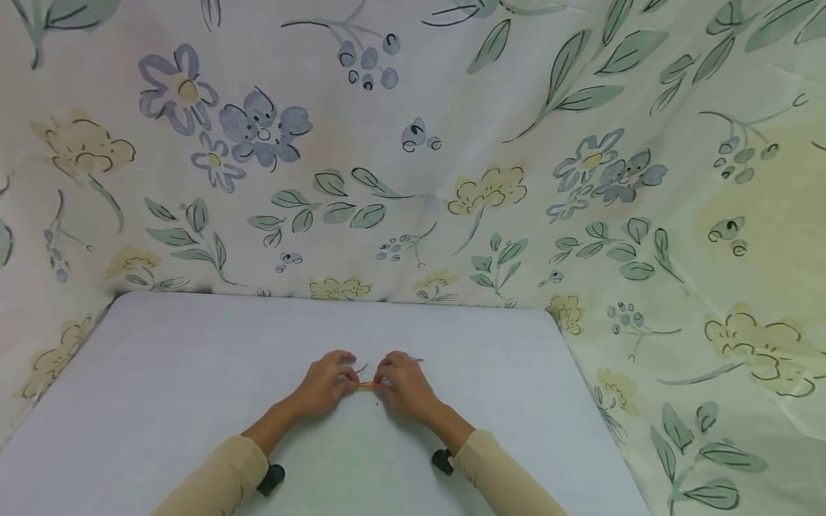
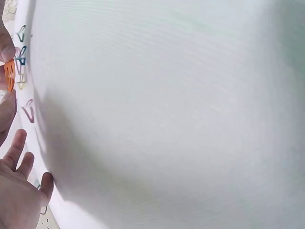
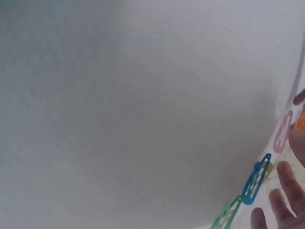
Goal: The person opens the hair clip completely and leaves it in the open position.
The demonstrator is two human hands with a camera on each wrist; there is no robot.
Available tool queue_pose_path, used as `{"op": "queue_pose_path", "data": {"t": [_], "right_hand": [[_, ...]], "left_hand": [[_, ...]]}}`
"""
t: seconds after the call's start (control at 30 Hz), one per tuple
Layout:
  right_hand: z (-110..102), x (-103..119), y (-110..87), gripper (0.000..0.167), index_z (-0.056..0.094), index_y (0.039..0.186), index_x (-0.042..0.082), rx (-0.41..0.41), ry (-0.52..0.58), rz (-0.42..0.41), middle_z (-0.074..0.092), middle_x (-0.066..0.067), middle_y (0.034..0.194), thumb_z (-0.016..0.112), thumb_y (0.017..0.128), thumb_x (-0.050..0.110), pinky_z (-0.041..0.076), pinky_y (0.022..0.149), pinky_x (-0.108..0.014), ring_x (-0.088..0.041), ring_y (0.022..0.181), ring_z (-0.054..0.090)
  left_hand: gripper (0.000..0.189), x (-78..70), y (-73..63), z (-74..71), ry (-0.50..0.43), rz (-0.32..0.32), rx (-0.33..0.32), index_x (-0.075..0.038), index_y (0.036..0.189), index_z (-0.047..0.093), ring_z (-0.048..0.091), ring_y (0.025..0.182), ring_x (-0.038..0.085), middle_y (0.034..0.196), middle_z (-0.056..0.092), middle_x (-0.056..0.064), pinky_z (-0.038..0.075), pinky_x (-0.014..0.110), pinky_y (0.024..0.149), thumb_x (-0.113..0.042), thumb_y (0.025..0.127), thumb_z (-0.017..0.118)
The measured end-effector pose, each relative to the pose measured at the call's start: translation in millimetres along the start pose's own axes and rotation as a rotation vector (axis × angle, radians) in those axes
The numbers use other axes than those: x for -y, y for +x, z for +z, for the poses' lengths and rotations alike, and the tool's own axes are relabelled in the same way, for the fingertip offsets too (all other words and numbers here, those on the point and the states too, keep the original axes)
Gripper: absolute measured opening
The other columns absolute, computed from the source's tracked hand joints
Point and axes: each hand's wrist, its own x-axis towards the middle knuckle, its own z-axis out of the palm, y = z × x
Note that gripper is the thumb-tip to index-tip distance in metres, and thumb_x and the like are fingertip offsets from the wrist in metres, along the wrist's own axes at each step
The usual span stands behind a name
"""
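An orange snap hair clip [image 1: 366,386] is held between both hands over the white table. My left hand [image 1: 325,385] pinches one end of it, and my right hand [image 1: 406,387] pinches the other. In the left wrist view the orange clip shows its slotted face, with the left hand's [image 2: 19,191] other fingers spread. More hair clips lie just beyond the hands: a blue one [image 3: 256,180], a pink one [image 3: 283,132], a green one [image 3: 227,214], a yellow one [image 2: 21,82] and a mauve one [image 2: 29,112]. From the head view, the hands hide most of these.
A white-covered table [image 1: 193,358] spreads around the hands. Behind it and at its sides hangs a floral cloth [image 1: 413,158]. A dark wrist camera [image 1: 271,479] sits at the left sleeve, another [image 1: 442,461] at the right. A tiny dark speck [image 1: 377,404] lies near the hands.
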Motion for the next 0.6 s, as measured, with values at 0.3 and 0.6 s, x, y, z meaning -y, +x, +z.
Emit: {"op": "queue_pose_path", "data": {"t": [0.3, 0.6], "right_hand": [[-21.5, -1.4, 5.4, 0.012, 0.073, 0.103, 0.005, 0.044, 0.542, 0.239, 0.063, -0.007, 0.122, 0.063, 0.097, 0.008, 0.037, 0.108, -0.051, -0.026, 0.123, 0.051], [-33.9, -3.1, 11.8, 0.016, 0.076, 0.102, 0.004, 0.101, 0.812, 0.45, 0.066, -0.007, 0.125, 0.061, 0.099, 0.011, 0.043, 0.104, -0.046, -0.023, 0.124, 0.053]], "left_hand": [[0.009, -8.8, 10.8, -9.8, -0.246, -0.155, 0.039, -0.009, 0.095, 0.07, 0.042, 0.133, 0.037, 0.135, 0.052, 0.014, 0.03, 0.059, 0.111, -0.005, 0.097, 0.062], [0.01, -15.1, 16.0, -20.5, -0.385, -0.215, 0.074, -0.006, 0.101, 0.071, 0.04, 0.136, 0.036, 0.139, 0.052, 0.012, 0.035, 0.056, 0.109, -0.01, 0.098, 0.062]]}}
